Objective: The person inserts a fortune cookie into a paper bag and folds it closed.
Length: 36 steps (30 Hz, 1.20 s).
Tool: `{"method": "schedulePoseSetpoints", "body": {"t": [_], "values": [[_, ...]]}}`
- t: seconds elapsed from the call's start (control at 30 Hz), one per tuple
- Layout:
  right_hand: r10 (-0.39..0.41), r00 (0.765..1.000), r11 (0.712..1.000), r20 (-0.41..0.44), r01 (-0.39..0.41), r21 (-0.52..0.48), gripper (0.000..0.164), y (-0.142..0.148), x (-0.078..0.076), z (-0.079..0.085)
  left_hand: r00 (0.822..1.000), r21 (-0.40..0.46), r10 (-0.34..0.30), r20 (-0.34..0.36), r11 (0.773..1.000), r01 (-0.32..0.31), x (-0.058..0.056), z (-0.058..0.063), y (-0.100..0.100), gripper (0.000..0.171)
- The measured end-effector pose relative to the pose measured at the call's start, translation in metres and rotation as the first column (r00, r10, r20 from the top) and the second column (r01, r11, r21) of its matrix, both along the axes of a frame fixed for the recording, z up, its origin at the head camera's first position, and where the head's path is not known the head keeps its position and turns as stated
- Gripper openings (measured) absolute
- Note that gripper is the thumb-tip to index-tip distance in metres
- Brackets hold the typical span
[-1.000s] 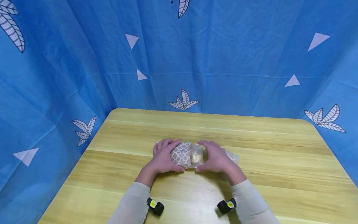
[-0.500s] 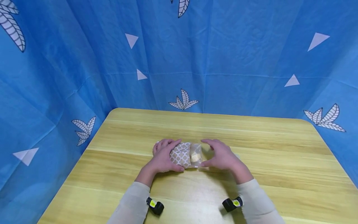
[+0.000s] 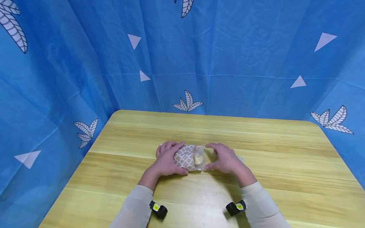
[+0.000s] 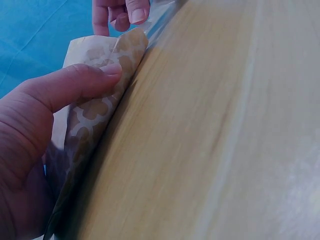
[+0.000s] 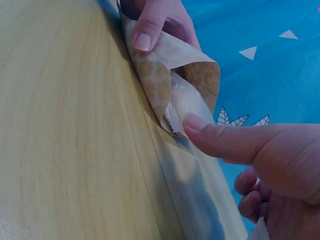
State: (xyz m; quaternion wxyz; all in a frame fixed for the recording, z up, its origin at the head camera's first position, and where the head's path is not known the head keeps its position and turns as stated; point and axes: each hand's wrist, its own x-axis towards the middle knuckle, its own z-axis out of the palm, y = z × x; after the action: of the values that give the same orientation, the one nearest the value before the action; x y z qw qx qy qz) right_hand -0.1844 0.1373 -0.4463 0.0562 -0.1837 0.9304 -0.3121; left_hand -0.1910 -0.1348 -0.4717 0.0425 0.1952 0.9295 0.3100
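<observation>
A brown-and-white patterned paper bag [image 3: 184, 157] lies on the table with its mouth toward the right. My left hand [image 3: 166, 160] grips it from the left, the thumb along its near side in the left wrist view. From the mouth sticks out a clear plastic packet [image 3: 199, 157] with a pale, rounded item inside; its serrated edge shows in the right wrist view. My right hand [image 3: 223, 159] stands at the packet's outer end, thumb and index finger spread apart. In the right wrist view its thumb tip is right at the wrapper, the other fingers loosely bent. The packet's inner end is hidden in the bag.
A second translucent wrapper [image 3: 241, 158] lies on the wooden table [image 3: 285, 164], partly hidden behind my right wrist. A blue curtain [image 3: 242, 63] with leaf and triangle prints hangs behind the table. Both sleeves carry small black wrist cameras.
My right hand has shifted a little to the right, its fingers drawing back from around the packet to its outer end. The packet protrudes slightly less. The left hand has stayed in place.
</observation>
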Motion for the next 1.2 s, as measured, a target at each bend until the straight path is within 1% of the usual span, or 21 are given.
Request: {"method": "schedulePoseSetpoints", "body": {"t": [0.13,0.43,0.6,0.73,0.93,1.2], "values": [[-0.007,1.0,1.0,-0.009,0.007,-0.005,0.08,-0.001,-0.001,-0.001,1.0,0.0,-0.003,-0.005,1.0,0.003,0.0,0.001,0.001,0.112],[0.016,1.0,0.999,-0.015,-0.017,-0.048,0.073,-0.012,-0.002,-0.006,1.0,-0.018,-0.001,0.003,1.0,0.001,0.0,0.0,0.002,0.113],[0.02,1.0,0.999,-0.009,-0.02,-0.043,0.073,-0.015,-0.001,-0.004,1.0,-0.019,0.001,-0.003,1.0,-0.001,-0.001,-0.001,0.002,0.112],[0.015,1.0,1.0,-0.003,-0.015,-0.024,0.069,-0.014,-0.002,-0.004,1.0,-0.016,-0.001,-0.004,1.0,0.001,-0.001,-0.001,0.002,0.112],[0.036,0.999,0.999,-0.026,-0.037,-0.008,0.066,-0.015,-0.003,-0.008,1.0,-0.029,0.01,0.01,1.0,-0.009,-0.001,-0.001,0.001,0.113],[0.039,0.998,0.999,-0.052,-0.04,-0.017,0.065,-0.019,-0.003,-0.009,1.0,-0.021,0.005,0.005,1.0,-0.004,0.001,0.001,0.002,0.112]]}}
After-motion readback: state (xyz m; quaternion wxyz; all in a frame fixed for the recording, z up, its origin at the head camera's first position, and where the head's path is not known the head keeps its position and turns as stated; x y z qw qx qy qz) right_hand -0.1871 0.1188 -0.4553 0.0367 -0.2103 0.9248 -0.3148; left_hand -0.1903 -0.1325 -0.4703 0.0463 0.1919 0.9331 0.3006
